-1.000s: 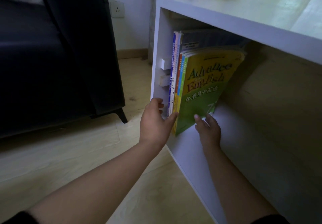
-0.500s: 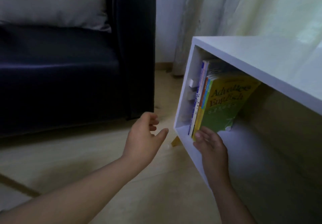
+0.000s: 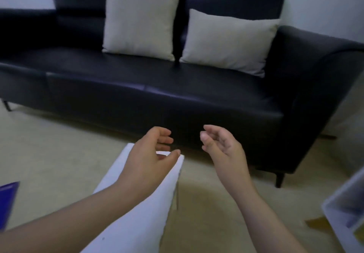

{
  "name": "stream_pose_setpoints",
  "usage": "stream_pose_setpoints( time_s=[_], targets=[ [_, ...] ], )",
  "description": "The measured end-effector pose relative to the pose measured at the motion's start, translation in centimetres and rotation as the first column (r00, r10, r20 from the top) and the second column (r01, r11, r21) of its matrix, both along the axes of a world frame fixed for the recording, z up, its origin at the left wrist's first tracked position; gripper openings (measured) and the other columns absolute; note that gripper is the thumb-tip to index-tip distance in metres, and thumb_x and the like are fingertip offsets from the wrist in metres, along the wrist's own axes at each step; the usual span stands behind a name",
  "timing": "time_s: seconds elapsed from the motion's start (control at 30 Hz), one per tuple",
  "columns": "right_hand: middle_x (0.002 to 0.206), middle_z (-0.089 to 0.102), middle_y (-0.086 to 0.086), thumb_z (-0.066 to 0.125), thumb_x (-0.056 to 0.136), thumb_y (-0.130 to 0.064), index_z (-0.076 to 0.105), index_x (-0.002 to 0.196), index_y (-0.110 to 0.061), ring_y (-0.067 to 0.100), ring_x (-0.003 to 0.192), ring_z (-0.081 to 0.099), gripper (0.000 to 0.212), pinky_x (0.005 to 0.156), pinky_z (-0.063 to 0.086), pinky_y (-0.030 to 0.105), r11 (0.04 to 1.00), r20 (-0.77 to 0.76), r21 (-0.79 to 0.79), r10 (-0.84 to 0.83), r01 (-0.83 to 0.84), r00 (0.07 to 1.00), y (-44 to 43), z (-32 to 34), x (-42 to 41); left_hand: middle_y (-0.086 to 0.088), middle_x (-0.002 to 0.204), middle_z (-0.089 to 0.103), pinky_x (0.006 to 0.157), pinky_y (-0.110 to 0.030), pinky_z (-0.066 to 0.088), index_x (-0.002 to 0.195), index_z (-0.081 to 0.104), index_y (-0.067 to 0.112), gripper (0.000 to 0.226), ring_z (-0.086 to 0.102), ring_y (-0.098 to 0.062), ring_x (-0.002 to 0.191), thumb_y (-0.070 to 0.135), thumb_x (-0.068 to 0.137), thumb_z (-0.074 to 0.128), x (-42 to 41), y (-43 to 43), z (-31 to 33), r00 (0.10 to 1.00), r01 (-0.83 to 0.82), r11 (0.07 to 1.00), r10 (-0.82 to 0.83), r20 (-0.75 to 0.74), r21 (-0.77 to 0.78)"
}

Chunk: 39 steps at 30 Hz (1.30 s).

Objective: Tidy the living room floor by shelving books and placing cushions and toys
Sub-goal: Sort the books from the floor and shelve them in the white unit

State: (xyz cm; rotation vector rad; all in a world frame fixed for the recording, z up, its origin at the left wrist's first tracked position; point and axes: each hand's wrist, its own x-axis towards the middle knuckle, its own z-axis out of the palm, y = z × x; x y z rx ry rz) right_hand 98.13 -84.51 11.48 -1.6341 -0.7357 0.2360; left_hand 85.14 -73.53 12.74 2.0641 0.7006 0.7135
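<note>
White cushion [image 3: 147,225] lies on the floor [image 3: 49,154], directly below and in front of the viewer. Its long axis runs from near-left to far-right, and the far short end points at the sofa [image 3: 177,99] front. Left hand [image 3: 151,154] hangs over that far end, fingers loosely curled, thumb out across the top edge, nothing held; contact with the fabric cannot be told. The left forearm crosses the cushion's middle. Right hand [image 3: 220,146] is just off the far corner to the right, clear of the cushion, palm turned inward, fingers relaxed and empty. So the left is the nearer hand and sits right above the cushion; the right would need to drop and come in toward the right long edge. Likely next step: a two-hand lift, then forward and up onto the seat. Sofa is close ahead, and its seat is bare left of the tall cushion [image 3: 139,16] and in front of the low cushion [image 3: 226,40], both of which lean on the backrest. Blue thing [image 3: 6,203], possibly a book, is at the far left on the floor. The shelf [image 3: 346,203] corner is at lower right.
</note>
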Motion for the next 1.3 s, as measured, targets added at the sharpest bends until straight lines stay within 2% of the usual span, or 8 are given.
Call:
stream_pose_setpoints(
  time_s=[0.2, 0.5, 0.63, 0.73, 0.83, 1.03, 1.13, 1.3],
  targets=[
    [0.1, 0.059, -0.028, 0.058, 0.091, -0.04, 0.056, 0.115, -0.041, -0.009, 0.094, 0.058, 0.024, 0.066, 0.047, 0.004, 0.96, 0.042, -0.065, 0.275, -0.272, 0.961, 9.6, 1.7, -8.8, 0.02, 0.105, 0.06, 0.071, -0.012, 0.049, 0.117, 0.051, 0.032, 0.037, 0.061, 0.002, 0.094, 0.029, 0.084, 0.069, -11.1, 5.9, 0.7, 0.972, -0.234, 0.972, 0.234, -0.019, 0.017],
    [0.106, 0.062, -0.019, 0.06, 0.09, -0.04, 0.057, 0.12, -0.033, -0.008, 0.097, 0.058, 0.031, 0.077, 0.05, 0.008, 0.834, 0.111, -0.168, 0.546, -0.526, 0.83, 16.3, 0.3, -23.0, 0.015, 0.102, 0.065, 0.067, -0.013, 0.05, 0.114, 0.055, 0.029, 0.037, 0.065, -0.001, 0.092, 0.025, 0.082, 0.071, -27.3, 10.3, -2.0, 0.904, -0.427, 0.904, 0.426, -0.024, -0.022],
    [0.107, 0.064, -0.016, 0.062, 0.09, -0.037, 0.059, 0.12, -0.03, -0.005, 0.097, 0.06, 0.031, 0.082, 0.052, 0.015, 0.812, 0.142, -0.197, 0.578, -0.549, 0.804, 17.7, -0.6, -28.8, 0.017, 0.096, 0.064, 0.062, -0.005, 0.046, 0.106, 0.053, 0.033, 0.032, 0.061, 0.01, 0.085, 0.022, 0.081, 0.072, -34.0, 11.2, -3.4, 0.886, -0.463, 0.886, 0.463, -0.036, 0.012],
    [0.109, 0.064, -0.013, 0.061, 0.091, -0.036, 0.059, 0.121, -0.027, 0.0, 0.101, 0.06, 0.032, 0.086, 0.052, 0.021, 0.798, 0.179, -0.25, 0.595, -0.549, 0.783, 18.6, -1.2, -32.6, 0.016, 0.099, 0.062, 0.068, -0.018, 0.054, 0.107, 0.053, 0.033, 0.031, 0.062, 0.003, 0.087, 0.025, 0.083, 0.07, -38.5, 11.7, -4.2, 0.886, -0.463, 0.886, 0.462, -0.046, -0.01],
    [0.109, 0.063, -0.014, 0.061, 0.09, -0.037, 0.059, 0.119, -0.027, -0.001, 0.101, 0.059, 0.031, 0.079, 0.049, 0.014, 0.762, 0.178, -0.315, 0.633, -0.566, 0.754, 19.6, -2.5, -36.8, 0.012, 0.103, 0.061, 0.076, -0.033, 0.057, 0.111, 0.053, 0.028, 0.031, 0.06, -0.001, 0.092, 0.025, 0.085, 0.069, -43.0, 12.5, -5.6, 0.884, -0.465, 0.885, 0.462, -0.072, -0.031],
    [0.103, 0.062, -0.016, 0.06, 0.091, -0.038, 0.059, 0.114, -0.026, -0.003, 0.095, 0.059, 0.026, 0.07, 0.05, 0.009, 0.678, 0.163, -0.461, 0.698, -0.572, 0.697, 21.3, -6.8, -43.8, 0.011, 0.102, 0.061, 0.074, -0.031, 0.057, 0.111, 0.052, 0.027, 0.032, 0.062, -0.005, 0.093, 0.028, 0.084, 0.069, -50.4, 13.9, -10.3, 0.886, -0.461, 0.881, 0.449, -0.118, -0.104],
    [0.108, 0.063, -0.01, 0.058, 0.092, -0.041, 0.06, 0.116, -0.023, 0.007, 0.098, 0.06, 0.03, 0.08, 0.054, 0.026, 0.575, 0.127, -0.601, 0.754, -0.555, 0.644, 21.8, -8.9, -47.2, 0.011, 0.101, 0.062, 0.071, -0.031, 0.057, 0.107, 0.053, 0.029, 0.03, 0.064, -0.007, 0.089, 0.027, 0.083, 0.07, -53.8, 14.2, -13.5, 0.864, -0.504, 0.848, 0.491, -0.113, -0.163],
    [0.114, 0.06, -0.013, 0.055, 0.091, -0.049, 0.058, 0.12, -0.028, 0.002, 0.1, 0.058, 0.036, 0.076, 0.047, 0.017, 0.368, 0.128, -0.806, 0.873, -0.464, 0.471, 21.2, -8.6, -51.0, 0.004, 0.101, 0.064, 0.066, -0.033, 0.054, 0.112, 0.054, 0.021, 0.031, 0.063, -0.011, 0.087, 0.023, 0.084, 0.069, -57.5, 14.6, -17.8, 0.761, -0.644, 0.716, 0.637, -0.127, -0.268]
  ],
)
